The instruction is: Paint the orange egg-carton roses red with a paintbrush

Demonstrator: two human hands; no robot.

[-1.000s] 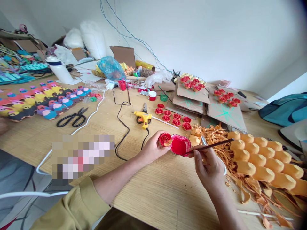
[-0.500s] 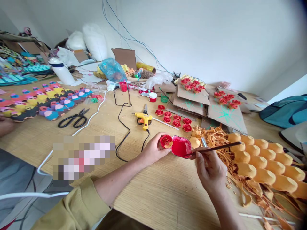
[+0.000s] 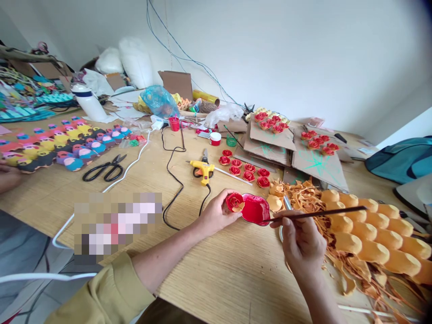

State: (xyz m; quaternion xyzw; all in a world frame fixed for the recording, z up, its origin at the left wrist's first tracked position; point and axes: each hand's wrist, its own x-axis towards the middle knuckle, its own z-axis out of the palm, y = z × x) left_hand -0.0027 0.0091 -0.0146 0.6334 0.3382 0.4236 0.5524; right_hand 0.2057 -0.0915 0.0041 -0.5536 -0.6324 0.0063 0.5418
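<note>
A partly red carton flower (image 3: pixel 235 201), with some yellow petal still bare, sits in the closed fingers of my left hand (image 3: pixel 218 210). Just right of it lies a small dish of red paint (image 3: pixel 254 209). My right hand (image 3: pixel 302 238) pinches a dark, thin paintbrush (image 3: pixel 329 211). Its handle points right, and its tip end is at the dish's right rim; the bristles are hard to make out. Several red flowers (image 3: pixel 249 168) stand on the table beyond the dish. A yellow glue gun (image 3: pixel 201 168) rests over scissors left of them.
Orange egg-carton trays (image 3: pixel 374 231) and carton scraps (image 3: pixel 303 195) lie at the right. Cardboard sheets (image 3: pixel 270 144) bear more red flowers. Black scissors (image 3: pixel 104 171), a white cable (image 3: pixel 135 157) and painted cartons (image 3: pixel 60 144) are at the left, near another person's hand (image 3: pixel 8 177).
My right hand has moved slightly right and down with the paintbrush, drawing its tip to the dish's edge. The left hand and flower hold almost the same place.
</note>
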